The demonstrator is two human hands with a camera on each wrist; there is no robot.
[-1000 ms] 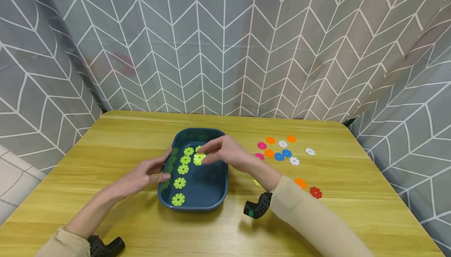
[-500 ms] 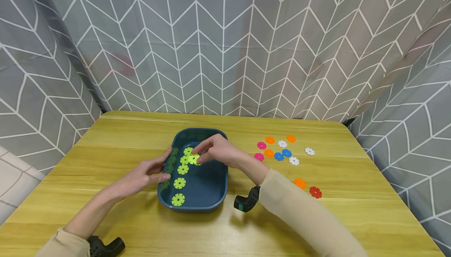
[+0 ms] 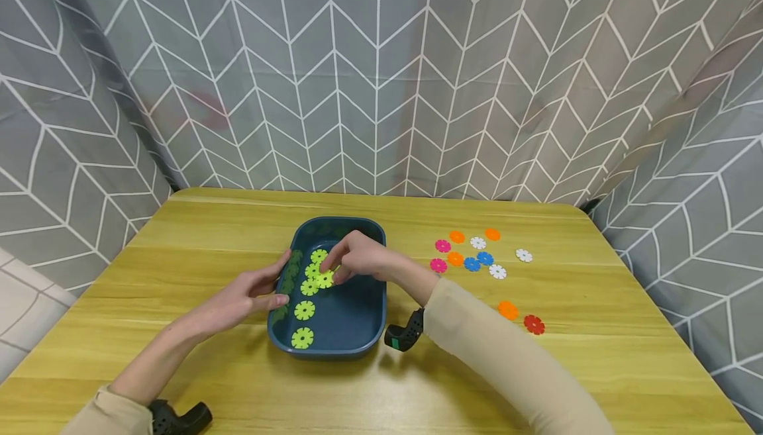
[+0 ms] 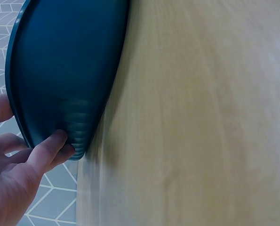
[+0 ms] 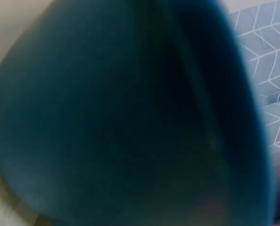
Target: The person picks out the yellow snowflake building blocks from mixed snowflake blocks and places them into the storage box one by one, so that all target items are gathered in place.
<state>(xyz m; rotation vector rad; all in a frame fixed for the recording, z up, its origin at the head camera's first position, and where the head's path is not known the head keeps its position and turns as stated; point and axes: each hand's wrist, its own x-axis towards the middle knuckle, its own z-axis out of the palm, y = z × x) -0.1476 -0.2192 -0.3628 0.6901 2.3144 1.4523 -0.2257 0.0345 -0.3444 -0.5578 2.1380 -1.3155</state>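
A dark blue plastic basin (image 3: 352, 326) stands on the wooden table, with several yellow-green notched plastic discs (image 3: 305, 310) lying flat along its left side. My left hand (image 3: 247, 296) grips the basin's left wall; in the left wrist view its fingers (image 4: 50, 148) lie against the outer side. Inside the basin, my right hand (image 3: 360, 256) pinches a yellow-green notched disc (image 3: 324, 280) low over the others, with thumb and forefinger at its edge. In the right wrist view the basin wall (image 5: 107, 117) hides most of that hand.
Right of the basin lie loose notched discs: pink (image 3: 442, 246), orange (image 3: 508, 310), white (image 3: 524, 255), blue (image 3: 472, 264) and red (image 3: 534, 324). A patterned grey curtain (image 3: 381, 77) hangs behind the table (image 3: 226, 236).
My right hand has moved left and a little toward me inside the basin, carrying the yellow-green disc to the row at the left. My left hand has stayed on the basin wall.
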